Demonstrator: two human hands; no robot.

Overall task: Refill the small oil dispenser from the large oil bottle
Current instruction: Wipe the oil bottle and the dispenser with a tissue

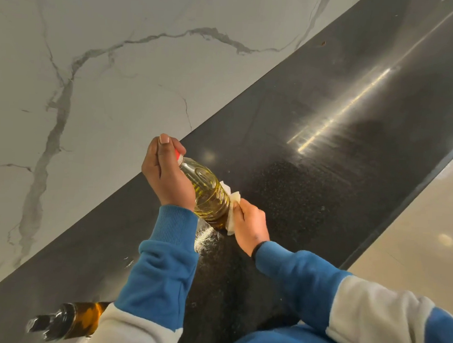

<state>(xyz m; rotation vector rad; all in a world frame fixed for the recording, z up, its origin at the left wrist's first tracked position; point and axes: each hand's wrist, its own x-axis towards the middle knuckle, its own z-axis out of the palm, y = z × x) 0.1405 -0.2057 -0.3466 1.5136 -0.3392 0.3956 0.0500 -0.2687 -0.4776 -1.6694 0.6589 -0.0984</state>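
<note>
Head cam is looking down at a dark speckled table running diagonally, with a white marble wall behind it.

Left hand is wrapping around the top of the big bottle, fingers and thumb curled tight over the red cap, so that grip is fully closed on the neck end. Bottle is clear plastic, ribbed, with yellow oil inside. It's standing with its base on the table, right between the two hands. In the picture its long axis is running from lower right at the base to upper left at the cap, so the cap end is pointing toward the wall.

Right hand is pinching a white tissue and pressing it against the lower side of the bottle, near the base. Fingers are curled on the tissue, so that grip is closed too, holding the tissue and not the bottle itself.

Small dispenser is sitting well apart at the bottom left, partly hidden by the left sleeve. Amber glass, dark spout top, its spout end pointing toward the left edge. Can't tell how full it is.

Both sleeves are blue with white upper parts.
</note>
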